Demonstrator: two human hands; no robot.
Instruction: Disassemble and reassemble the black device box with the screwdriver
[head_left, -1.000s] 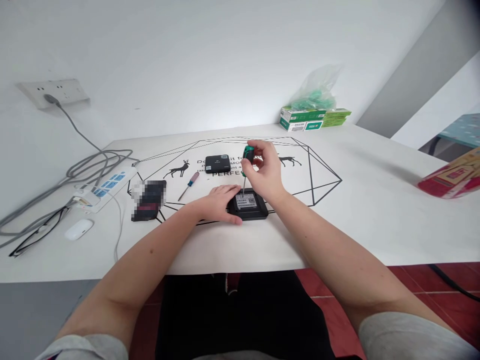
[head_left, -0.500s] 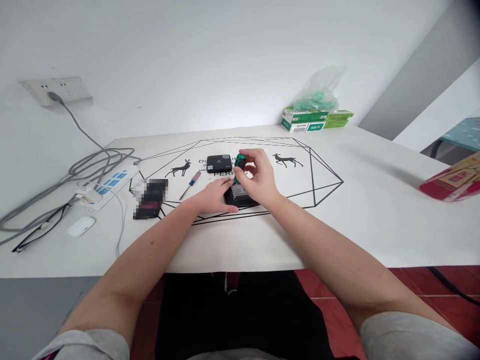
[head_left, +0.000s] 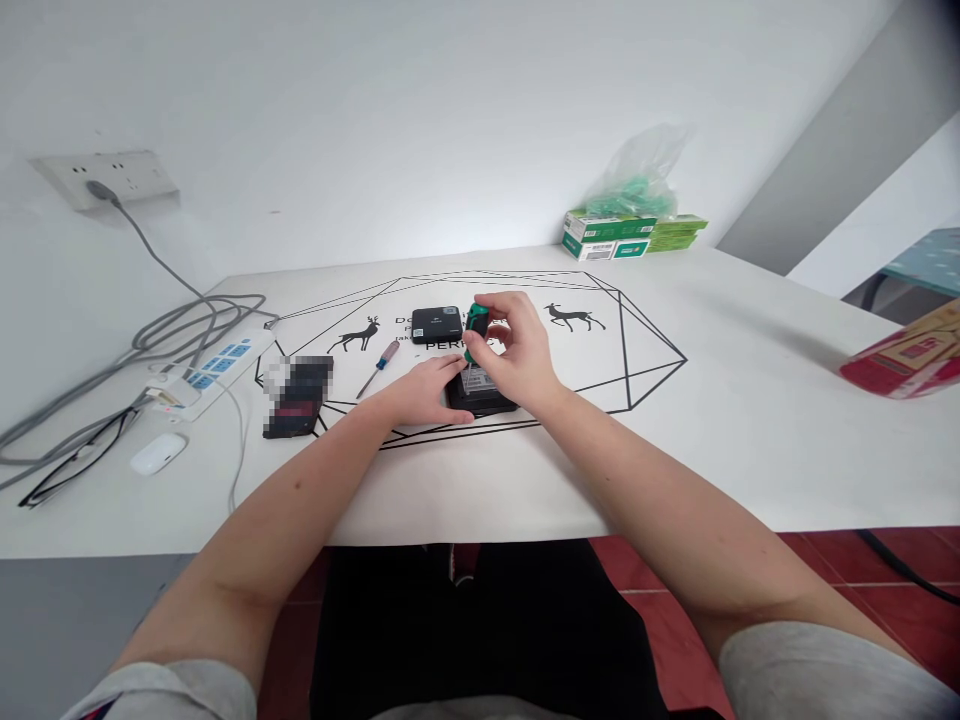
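My right hand (head_left: 519,350) grips the green and black handle of a screwdriver (head_left: 477,320) between thumb and fingers. Its thin shaft points down at a flat black box (head_left: 484,401) with a pale printed label on top; where the tip meets it is too small to make out. Around the box's left side lies my left hand (head_left: 429,390), thumb along the near edge and fingers toward the far edge, holding it against the table. Just behind stands a black square lid-like piece (head_left: 436,325) with small stickers. A second screwdriver (head_left: 379,367), with a blue and pinkish handle, rests left of it.
Left on the white table (head_left: 720,450) are a blurred-out dark object (head_left: 300,397), a white earbud-like case (head_left: 158,453), glasses (head_left: 79,460) and a power strip (head_left: 214,375) with grey cable. Green boxes (head_left: 607,235) under a plastic bag (head_left: 637,180) stand by the wall; a red package (head_left: 904,358) sits right.
The view has shifted very slightly. My right hand still grips the screwdriver over the box, its fingers moved only a little; my left hand keeps its place.
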